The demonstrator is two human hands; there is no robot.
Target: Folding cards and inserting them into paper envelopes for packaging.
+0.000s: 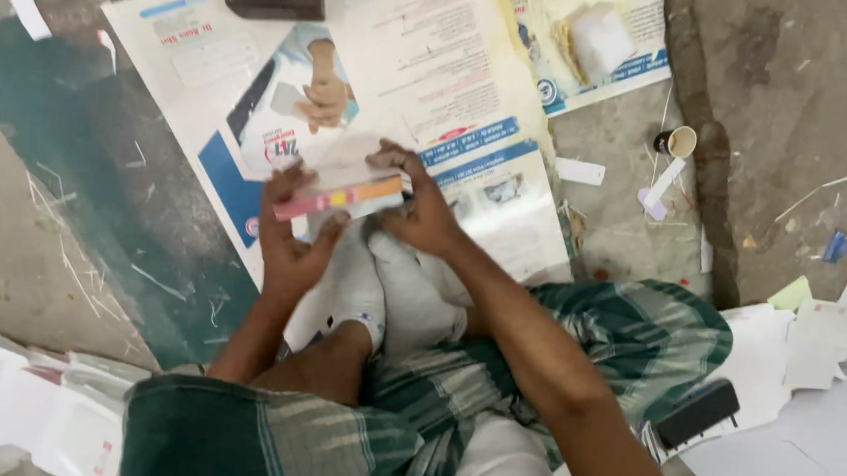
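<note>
Seated on floor, left hand and right hand both clamped on a paper stack with coloured edges, squared above white-socked feet, loose sheets ungathered nearby.

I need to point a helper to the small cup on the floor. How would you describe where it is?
Start at the big printed poster spread on the floor, then look just past its right edge on the bare concrete. The small cup lies there on its side, round with a dark opening, unlike the flat paper scraps around it.
</note>
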